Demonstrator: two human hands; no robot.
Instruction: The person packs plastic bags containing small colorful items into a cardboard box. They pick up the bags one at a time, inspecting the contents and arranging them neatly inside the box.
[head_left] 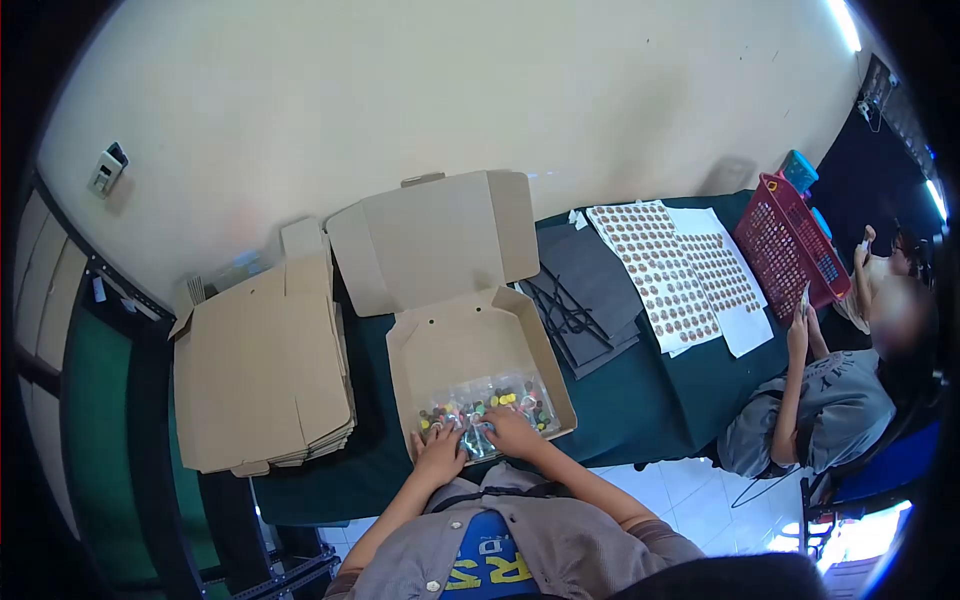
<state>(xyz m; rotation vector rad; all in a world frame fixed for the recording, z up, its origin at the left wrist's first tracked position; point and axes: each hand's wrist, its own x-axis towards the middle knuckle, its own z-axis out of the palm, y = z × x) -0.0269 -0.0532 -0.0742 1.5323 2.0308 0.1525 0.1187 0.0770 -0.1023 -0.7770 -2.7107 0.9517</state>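
An open cardboard box [455, 350] sits in front of me, its lid [430, 235] tipped back toward the wall. Clear plastic bags [510, 393] holding small yellow, dark, red and green pieces lie along the near side of the box. My left hand [440, 457] rests on the bags at the left, fingers spread. From the right, my right hand [512, 434] reaches over the near wall, with its fingers stretched across the bags. Both hands touch the plastic. Exactly what the small pieces are is too small to tell.
Flattened cardboard boxes [260, 360] are stacked at left. On the green cloth [640, 420] lie dark sheets [590, 270] with black strips [568, 315], and sheets of round stickers [660, 270]. A red basket [785, 240] stands beyond. Two people sit at right, one in grey [830, 410].
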